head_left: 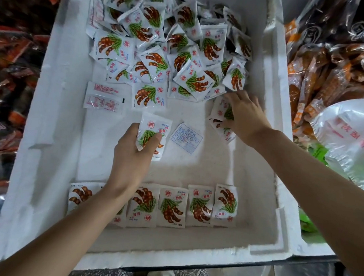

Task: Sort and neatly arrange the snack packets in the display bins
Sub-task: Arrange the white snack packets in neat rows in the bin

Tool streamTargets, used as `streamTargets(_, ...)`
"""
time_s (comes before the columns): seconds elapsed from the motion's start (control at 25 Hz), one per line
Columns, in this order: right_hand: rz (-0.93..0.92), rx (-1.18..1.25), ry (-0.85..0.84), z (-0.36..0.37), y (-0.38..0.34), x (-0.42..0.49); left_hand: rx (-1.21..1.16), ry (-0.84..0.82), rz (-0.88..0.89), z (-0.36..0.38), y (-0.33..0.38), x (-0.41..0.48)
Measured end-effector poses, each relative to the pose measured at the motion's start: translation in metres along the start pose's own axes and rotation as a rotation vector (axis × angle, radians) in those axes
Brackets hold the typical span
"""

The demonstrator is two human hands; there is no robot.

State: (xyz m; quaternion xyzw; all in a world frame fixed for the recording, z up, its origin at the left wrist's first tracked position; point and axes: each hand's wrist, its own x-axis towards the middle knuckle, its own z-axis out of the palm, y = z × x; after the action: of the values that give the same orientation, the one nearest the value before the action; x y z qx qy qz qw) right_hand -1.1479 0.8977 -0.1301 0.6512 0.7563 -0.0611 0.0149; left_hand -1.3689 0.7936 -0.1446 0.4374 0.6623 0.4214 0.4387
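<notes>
A white foam bin [273, 83] holds white snack packets printed with brown pods and green leaves. A loose pile [170, 39] fills its far half. A neat row of packets [180, 206] lies along the near wall. My left hand [132, 154] grips one packet [156, 128] upright above the bin floor, thumb across its front. My right hand [244, 115] lies over a couple of packets [219, 116] by the right wall, fingers curled on them. A small blue-printed slip [186, 138] lies flat between my hands.
Two packets [124, 97] lie flat left of centre, one face down. Dark red snack bags [11, 67] fill the bin at the left. Orange and brown packs [330, 67] and a white plastic bag [348, 136] sit at the right.
</notes>
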Motion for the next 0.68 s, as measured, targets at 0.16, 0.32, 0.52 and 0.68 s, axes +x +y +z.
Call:
streamTargets(0.16,0.062,0.056,0.026,-0.004,-0.003,-0.006,0.012,0.017,-0.012,-0.015,-0.004,-0.001)
streamTargets(0.32,0.03,0.127,0.062,-0.009,-0.019,-0.019,0.027,0.004,-0.033,-0.031,-0.008,-0.002)
streamTargets(0.52,0.076,0.647,0.068,-0.009,-0.07,-0.038,0.083,0.028,-0.034,-0.045,-0.024,0.004)
streamTargets(0.68,0.204,0.883,-0.175,0.027,-0.102,-0.045,0.216,0.064,-0.039,-0.056,-0.042,0.006)
